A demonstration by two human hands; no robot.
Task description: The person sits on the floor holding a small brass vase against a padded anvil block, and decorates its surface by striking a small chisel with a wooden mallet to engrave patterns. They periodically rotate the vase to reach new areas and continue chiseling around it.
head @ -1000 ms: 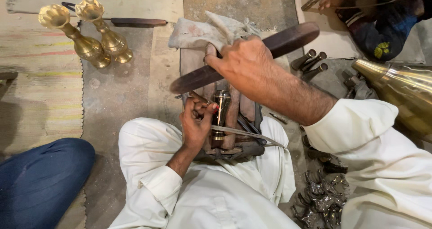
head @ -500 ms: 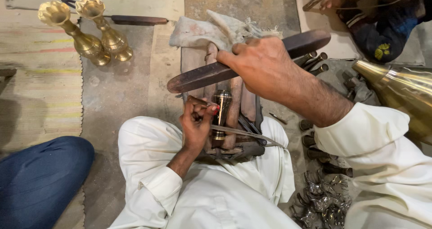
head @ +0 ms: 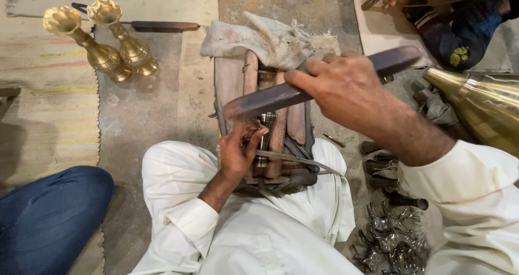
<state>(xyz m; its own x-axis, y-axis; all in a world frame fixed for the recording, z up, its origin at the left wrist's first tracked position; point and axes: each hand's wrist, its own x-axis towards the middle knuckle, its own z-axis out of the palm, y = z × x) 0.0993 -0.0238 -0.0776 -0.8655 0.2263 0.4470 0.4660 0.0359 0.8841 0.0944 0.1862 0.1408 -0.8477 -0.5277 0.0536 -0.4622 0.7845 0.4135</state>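
Our right hand (head: 346, 88) has its grip closed around a long, flat, dark brown wooden bar (head: 281, 95), which slants across the middle of the scene from lower left to upper right, raised above the work. Beneath it our left hand (head: 239, 151) pinches a small ribbed brass piece (head: 264, 140) with fingers and thumb closed on it, holding it upright against a worn wooden block wrapped in brown leather strips (head: 281, 140) that sits on the floor between our knees. A thin metal rod (head: 303, 159) lies across the near end of that block, just beside the brass piece. A crumpled grey cloth (head: 259, 37) covers the far end of the block. To the far left, two tall fluted brass vases (head: 102, 42) lie tilted on the concrete floor (head: 146, 113), touching each other, with two more dark wooden bars (head: 135, 10) beyond them. At the right edge a large polished brass cone (head: 481, 105) points inward, and near right of our leg lie a few dark cylindrical punches (head: 386, 169) and a heap of small shiny metal castings (head: 392, 240). A blue-trousered knee (head: 48, 215) of another person shows at the near left, on a pale striped mat (head: 43, 107).
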